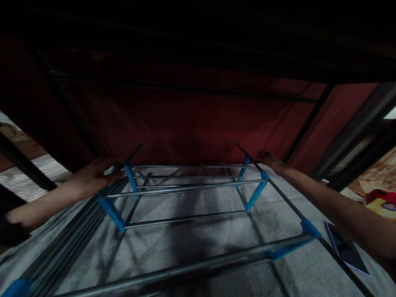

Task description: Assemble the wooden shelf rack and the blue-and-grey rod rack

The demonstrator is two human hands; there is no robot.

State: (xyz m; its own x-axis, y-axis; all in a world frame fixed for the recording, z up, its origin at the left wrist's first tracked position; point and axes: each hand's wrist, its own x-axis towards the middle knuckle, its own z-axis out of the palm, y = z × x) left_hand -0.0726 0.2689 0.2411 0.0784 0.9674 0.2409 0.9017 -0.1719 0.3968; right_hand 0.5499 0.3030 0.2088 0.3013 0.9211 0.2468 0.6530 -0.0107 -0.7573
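Note:
A rack frame (198,186) of grey metal tubes and blue plastic connectors lies across the pale cloth floor in front of me. My left hand (100,175) is at its far left side, thumb and fingers closed about the tube by a blue connector (131,178). On the opposite side, my right hand (269,160) is beside the right-hand tube (284,198), near its far blue connectors. Those fingers are stretched forward and slightly bent, with nothing visible in them. Dim light hides whether they touch the tube.
Several loose metal tubes (72,237) lie bundled along the left. A phone (347,248) rests on the cloth under my right forearm. Dark posts and a red panel (198,123) enclose the far side, with a dark edge overhead. A yellow and red packet (383,204) is at far right.

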